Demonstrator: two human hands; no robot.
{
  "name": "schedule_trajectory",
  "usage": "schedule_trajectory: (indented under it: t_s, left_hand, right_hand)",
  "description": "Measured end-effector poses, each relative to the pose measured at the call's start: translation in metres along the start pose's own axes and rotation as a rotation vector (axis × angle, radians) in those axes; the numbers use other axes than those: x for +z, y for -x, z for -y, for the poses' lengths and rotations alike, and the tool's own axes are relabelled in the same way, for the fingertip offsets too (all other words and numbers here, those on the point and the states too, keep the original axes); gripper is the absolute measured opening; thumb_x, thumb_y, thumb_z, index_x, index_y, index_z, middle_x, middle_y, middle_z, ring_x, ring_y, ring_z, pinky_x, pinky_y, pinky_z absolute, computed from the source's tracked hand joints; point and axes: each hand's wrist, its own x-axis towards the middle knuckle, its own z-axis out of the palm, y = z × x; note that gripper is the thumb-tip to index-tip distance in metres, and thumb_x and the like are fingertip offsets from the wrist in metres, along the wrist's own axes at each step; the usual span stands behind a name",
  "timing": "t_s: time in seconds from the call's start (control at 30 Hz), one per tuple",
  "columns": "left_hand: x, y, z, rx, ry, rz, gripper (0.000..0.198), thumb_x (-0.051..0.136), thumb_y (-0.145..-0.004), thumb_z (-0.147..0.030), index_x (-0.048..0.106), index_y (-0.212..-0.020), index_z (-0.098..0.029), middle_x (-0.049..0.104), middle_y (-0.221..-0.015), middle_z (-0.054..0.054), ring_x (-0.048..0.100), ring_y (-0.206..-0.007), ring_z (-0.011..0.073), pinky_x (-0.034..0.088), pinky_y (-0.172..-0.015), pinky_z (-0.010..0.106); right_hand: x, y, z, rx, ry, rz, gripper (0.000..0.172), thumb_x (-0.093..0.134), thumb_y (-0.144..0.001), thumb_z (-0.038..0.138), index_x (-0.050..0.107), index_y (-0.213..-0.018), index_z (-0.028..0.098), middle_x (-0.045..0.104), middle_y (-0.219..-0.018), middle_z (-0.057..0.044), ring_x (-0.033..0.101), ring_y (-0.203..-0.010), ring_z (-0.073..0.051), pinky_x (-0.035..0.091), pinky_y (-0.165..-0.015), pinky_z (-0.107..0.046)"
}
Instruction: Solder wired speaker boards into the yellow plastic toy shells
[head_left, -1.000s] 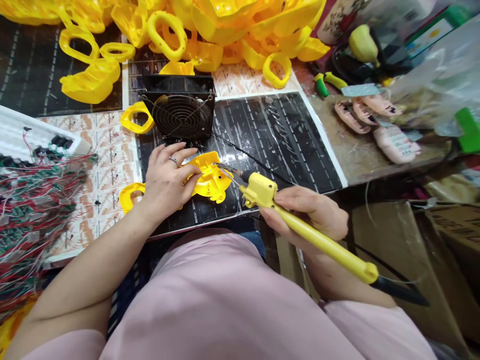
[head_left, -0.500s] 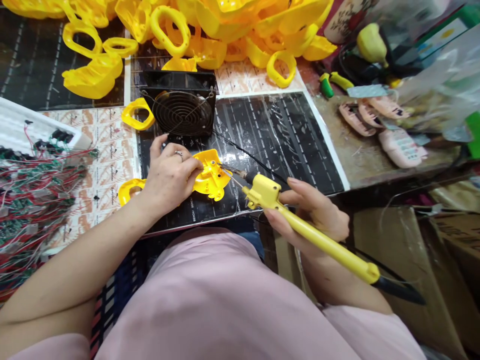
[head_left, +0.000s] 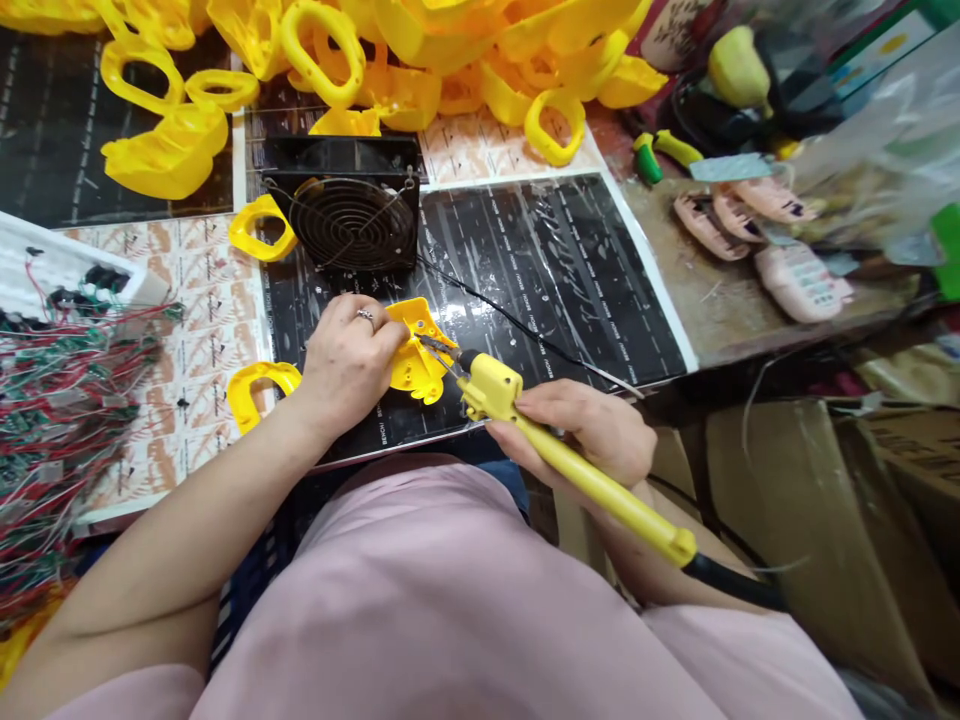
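Note:
My left hand (head_left: 351, 362) pinches the left edge of a small yellow plastic shell (head_left: 421, 372), which lies inner side up on the black mat (head_left: 540, 240). In my right hand (head_left: 592, 425) is a yellow soldering iron (head_left: 592, 475) with a black cable at its rear end. Its dark tip and a thin metal tube beside it reach over the shell's inside; whether they touch it I cannot tell. A black fan (head_left: 349, 210) with a wire guard stands just behind the shell.
Yellow plastic shells and rings (head_left: 420, 60) are heaped along the back. At left, wired circuit boards (head_left: 67, 420) lie beside a white foam tray (head_left: 142, 280). Pink plastic parts (head_left: 802, 275) sit at right, with cardboard boxes (head_left: 780, 500) below. Two loose yellow rings (head_left: 262, 228) lie near the fan.
My right hand has brought the soldering iron left, its tip now farther over the shell. My left hand's raised fingers have curled in while it keeps hold of the shell. The view has shifted slightly.

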Motion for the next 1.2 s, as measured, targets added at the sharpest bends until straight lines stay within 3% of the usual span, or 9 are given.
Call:
schedule_trajectory:
  t_s: [0.23,0.4,0.73,1.03,1.2]
  left_hand:
    - [0.000,-0.001,-0.002,0.028,-0.046,-0.021,0.021,0.054,-0.091,-0.013,0.069,-0.077,-0.016,0.062,-0.078,0.010,0.058,-0.091,0.0257,0.053,-0.075,0.039]
    - [-0.002,-0.003,-0.002,-0.009,0.020,0.031,0.021,0.055,-0.090,-0.013,0.071,-0.078,-0.018,0.064,-0.076,0.011,0.058,-0.094,0.0282,0.053,-0.075,0.042]
    - [-0.001,-0.002,-0.002,-0.028,0.017,0.037,0.020,0.055,-0.089,-0.013,0.071,-0.078,-0.019,0.063,-0.077,0.009,0.057,-0.095,0.0262,0.053,-0.077,0.039]
    - [-0.002,-0.004,-0.003,-0.002,-0.049,0.032,0.019,0.056,-0.088,-0.013,0.070,-0.076,-0.019,0.064,-0.074,0.009,0.058,-0.092,0.0267,0.052,-0.071,0.038]
    - [-0.004,-0.007,-0.004,0.028,-0.085,0.034,0.019,0.057,-0.087,-0.012,0.070,-0.074,-0.019,0.064,-0.074,0.010,0.057,-0.091,0.0272,0.052,-0.068,0.038]
  right_hand:
    - [0.004,-0.005,0.001,-0.034,-0.006,0.005,0.020,0.077,-0.085,0.020,0.057,-0.090,0.022,0.071,-0.067,0.002,0.069,-0.056,-0.012,0.061,-0.053,-0.020]
    - [0.004,-0.007,0.000,-0.061,-0.015,0.058,0.018,0.076,-0.086,0.024,0.058,-0.085,0.023,0.070,-0.066,0.003,0.069,-0.057,-0.012,0.061,-0.053,-0.020]
    - [-0.010,-0.007,0.000,0.001,-0.006,0.010,0.022,0.078,-0.083,0.021,0.058,-0.089,0.026,0.069,-0.066,0.003,0.067,-0.054,-0.014,0.056,-0.044,-0.024]
    - [0.005,-0.010,-0.001,-0.062,-0.039,0.035,0.019,0.074,-0.086,0.022,0.056,-0.081,0.023,0.069,-0.063,0.004,0.067,-0.054,-0.010,0.058,-0.050,-0.017]
    - [-0.002,-0.011,-0.001,-0.034,-0.083,0.017,0.020,0.076,-0.083,0.017,0.057,-0.085,0.021,0.068,-0.066,0.003,0.065,-0.053,-0.011,0.059,-0.051,-0.020]
